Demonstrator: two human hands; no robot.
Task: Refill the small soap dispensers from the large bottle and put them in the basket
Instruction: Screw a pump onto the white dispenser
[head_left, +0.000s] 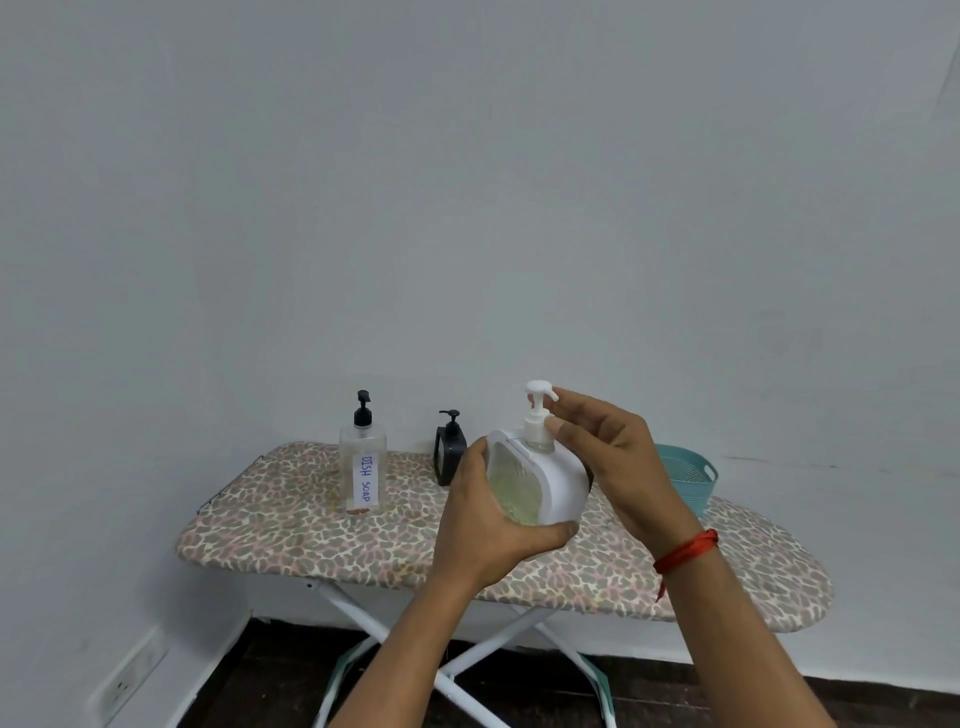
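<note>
My left hand (485, 525) grips a small white soap dispenser (550, 480) with pale green liquid inside, held above the ironing board (311, 530). My right hand (608, 457) pinches the collar of its white pump (537, 415) with thumb and fingers. The large clear bottle (362, 460) labelled "DISH SOAP", with a black pump, stands at the back left of the board. A small black dispenser (450, 452) stands behind my left hand, partly hidden. The teal basket (691, 475) sits at the back right, partly behind my right wrist.
The board has a leopard-print cover and white crossed legs (457, 670), and stands against a plain white wall. A wall socket (127, 680) is low on the left. The floor is dark wood.
</note>
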